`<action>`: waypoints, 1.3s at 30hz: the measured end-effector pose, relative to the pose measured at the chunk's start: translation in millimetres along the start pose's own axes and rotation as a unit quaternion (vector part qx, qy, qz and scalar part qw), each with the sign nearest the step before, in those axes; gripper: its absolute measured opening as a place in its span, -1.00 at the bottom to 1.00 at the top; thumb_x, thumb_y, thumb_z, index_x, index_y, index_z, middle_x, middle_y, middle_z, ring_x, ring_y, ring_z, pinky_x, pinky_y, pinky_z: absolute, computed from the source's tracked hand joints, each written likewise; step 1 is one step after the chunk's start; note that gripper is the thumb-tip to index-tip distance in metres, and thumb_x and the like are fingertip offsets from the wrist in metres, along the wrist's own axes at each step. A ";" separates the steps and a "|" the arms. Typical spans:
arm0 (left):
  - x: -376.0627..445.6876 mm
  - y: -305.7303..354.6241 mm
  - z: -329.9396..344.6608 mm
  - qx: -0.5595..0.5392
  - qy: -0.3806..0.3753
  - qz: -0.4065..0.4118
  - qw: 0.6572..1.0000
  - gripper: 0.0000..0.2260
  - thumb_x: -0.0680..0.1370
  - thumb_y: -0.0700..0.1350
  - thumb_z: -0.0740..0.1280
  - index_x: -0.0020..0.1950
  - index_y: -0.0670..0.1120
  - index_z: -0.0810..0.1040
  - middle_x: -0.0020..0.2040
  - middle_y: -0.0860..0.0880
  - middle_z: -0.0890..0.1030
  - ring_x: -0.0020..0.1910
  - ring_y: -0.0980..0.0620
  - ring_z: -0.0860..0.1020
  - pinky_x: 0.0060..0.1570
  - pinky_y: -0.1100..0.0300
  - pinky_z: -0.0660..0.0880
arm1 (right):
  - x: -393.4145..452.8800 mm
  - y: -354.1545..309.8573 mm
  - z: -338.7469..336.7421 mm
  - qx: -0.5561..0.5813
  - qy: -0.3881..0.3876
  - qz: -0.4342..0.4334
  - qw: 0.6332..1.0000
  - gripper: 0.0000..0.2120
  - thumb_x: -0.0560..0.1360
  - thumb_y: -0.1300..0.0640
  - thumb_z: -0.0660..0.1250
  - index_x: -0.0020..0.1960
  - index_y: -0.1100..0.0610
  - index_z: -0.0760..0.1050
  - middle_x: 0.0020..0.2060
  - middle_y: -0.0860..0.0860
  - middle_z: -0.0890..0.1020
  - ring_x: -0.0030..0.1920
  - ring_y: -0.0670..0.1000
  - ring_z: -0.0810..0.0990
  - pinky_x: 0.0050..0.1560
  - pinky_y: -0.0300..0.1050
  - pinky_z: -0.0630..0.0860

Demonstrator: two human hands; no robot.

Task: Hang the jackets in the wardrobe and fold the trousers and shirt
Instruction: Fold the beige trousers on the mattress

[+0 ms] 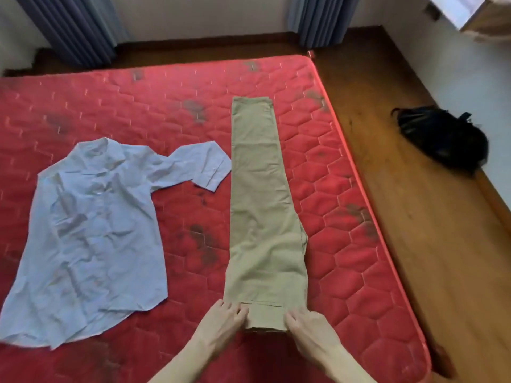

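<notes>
Khaki trousers (261, 197) lie lengthwise on the red mattress (143, 106), folded leg over leg, with the near end turned over into a short fold. My left hand (221, 320) grips the left side of that near fold. My right hand (309, 327) grips its right side. A pale blue short-sleeved shirt (88, 230) lies spread flat and wrinkled to the left of the trousers, one sleeve reaching toward them. No jackets or wardrobe are in view.
The mattress edge runs diagonally on the right, with wooden floor (414, 217) beyond it. A black bag (445, 136) sits on the floor by the wall. Blue curtains (74, 26) hang at the far side of the bed.
</notes>
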State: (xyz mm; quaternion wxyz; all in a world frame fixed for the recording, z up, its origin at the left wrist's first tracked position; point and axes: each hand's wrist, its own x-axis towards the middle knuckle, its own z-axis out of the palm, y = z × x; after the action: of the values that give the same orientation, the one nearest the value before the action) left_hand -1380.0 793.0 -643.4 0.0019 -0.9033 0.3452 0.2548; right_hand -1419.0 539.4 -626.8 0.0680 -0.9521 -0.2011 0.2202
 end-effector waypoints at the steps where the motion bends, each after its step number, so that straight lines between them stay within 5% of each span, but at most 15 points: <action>1: 2.0 5.8 15.1 0.004 -0.010 0.007 1.000 -0.55 -0.01 -0.05 0.65 -0.19 0.01 0.63 -0.31 0.05 0.59 -0.37 0.03 0.59 -0.38 0.21 0.49 | -3.7 1.4 18.5 -0.003 -0.007 0.002 1.000 -0.50 -0.13 0.17 0.62 -0.23 0.01 0.55 -0.29 -0.07 0.58 -0.32 -0.03 0.62 -0.52 -0.22 0.45; 5: 7.7 21.5 71.4 -0.004 -0.048 0.042 0.998 -0.52 0.03 0.14 0.52 -0.11 0.05 0.58 -0.23 0.06 0.59 -0.30 0.04 0.58 -0.31 0.17 0.50 | -19.2 7.7 84.2 -0.002 -0.057 0.016 0.998 -0.48 -0.10 0.06 0.69 -0.22 0.00 0.54 -0.30 -0.07 0.58 -0.33 -0.02 0.63 -0.56 -0.19 0.45; 8: 14.8 25.2 86.9 -0.024 0.016 0.043 0.999 -0.61 0.25 0.23 0.40 -0.04 0.04 0.59 -0.17 0.09 0.59 -0.23 0.05 0.59 -0.28 0.17 0.52 | -28.2 6.5 110.4 -0.030 -0.014 0.006 0.999 -0.70 0.28 -0.25 0.52 -0.24 -0.04 0.57 -0.29 -0.09 0.58 -0.29 -0.04 0.62 -0.45 -0.16 0.50; 10: 25.0 23.4 91.2 -0.051 0.079 0.014 0.995 -0.69 0.37 0.10 0.32 0.04 0.01 0.59 -0.09 0.07 0.61 -0.14 0.01 0.61 -0.22 0.13 0.54 | -23.8 3.7 118.6 -0.001 0.044 0.034 0.998 -0.72 0.50 -0.19 0.28 -0.16 -0.02 0.59 -0.20 -0.07 0.59 -0.21 -0.01 0.63 -0.35 -0.12 0.54; 14: 56.1 7.3 95.3 -0.075 0.136 -0.062 0.986 -0.57 0.51 -0.01 0.24 0.36 -0.07 0.53 0.30 -0.04 0.60 0.24 -0.07 0.59 0.13 0.04 0.57 | 23.7 -1.4 121.0 0.055 0.150 0.071 0.985 -0.67 0.66 -0.03 0.17 0.23 0.10 0.60 0.21 0.02 0.62 0.20 0.04 0.63 0.12 -0.07 0.60; 17: 84.9 -3.9 95.1 -0.103 0.175 -0.122 0.972 -0.50 0.61 -0.06 0.15 0.53 -0.16 0.44 0.49 -0.14 0.49 0.49 -0.15 0.45 0.41 -0.08 0.46 | 77.8 -2.3 116.5 0.072 0.202 0.097 0.972 -0.57 0.70 0.04 0.11 0.50 0.17 0.44 0.50 0.10 0.46 0.54 0.09 0.39 0.45 0.03 0.41; 20: 114.0 -5.6 102.5 -0.138 0.216 -0.170 0.952 -0.48 0.65 -0.12 0.14 0.63 -0.18 0.28 0.62 -0.16 0.31 0.64 -0.12 0.22 0.56 -0.10 0.26 | 129.4 1.3 114.7 0.083 0.215 0.128 0.965 -0.50 0.71 0.09 0.08 0.63 0.16 0.24 0.64 0.08 0.24 0.66 0.04 0.10 0.60 0.10 0.19; 26: 147.2 -1.7 142.0 -0.117 0.233 -0.199 0.945 -0.44 0.70 0.02 0.05 0.68 -0.13 0.16 0.69 -0.13 0.13 0.68 -0.10 0.07 0.60 -0.18 0.16 | 182.5 30.4 144.9 0.058 0.211 0.162 0.962 -0.44 0.71 -0.10 0.02 0.67 0.05 0.17 0.67 0.04 0.15 0.67 0.06 0.05 0.62 0.18 0.09; 33: 151.4 -7.6 160.3 -0.120 0.236 -0.189 0.946 -0.39 0.69 0.14 0.12 0.70 -0.03 0.11 0.71 -0.09 0.04 0.70 -0.09 -0.04 0.65 -0.11 -0.01 | 149.1 71.7 174.9 0.089 0.213 0.282 0.931 -0.35 0.69 -0.23 0.05 0.69 0.00 0.06 0.69 -0.01 0.05 0.68 0.00 -0.01 0.64 0.12 0.02; 39: 146.0 -10.1 148.5 -0.111 0.236 -0.187 0.947 -0.45 0.69 -0.06 0.05 0.70 -0.08 0.12 0.71 -0.12 0.06 0.69 -0.12 0.01 0.61 -0.15 0.11 | 138.5 68.2 165.9 0.039 0.200 0.266 0.942 -0.36 0.69 -0.18 0.06 0.69 0.03 0.07 0.69 0.02 0.03 0.68 0.01 -0.04 0.64 0.18 0.01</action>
State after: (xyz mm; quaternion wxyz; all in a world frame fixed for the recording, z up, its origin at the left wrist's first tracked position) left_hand -1349.7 736.5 -841.8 -0.1321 -0.9805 0.1297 0.0658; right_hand -1355.2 541.3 -844.3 0.0827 -0.9919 0.0864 0.0430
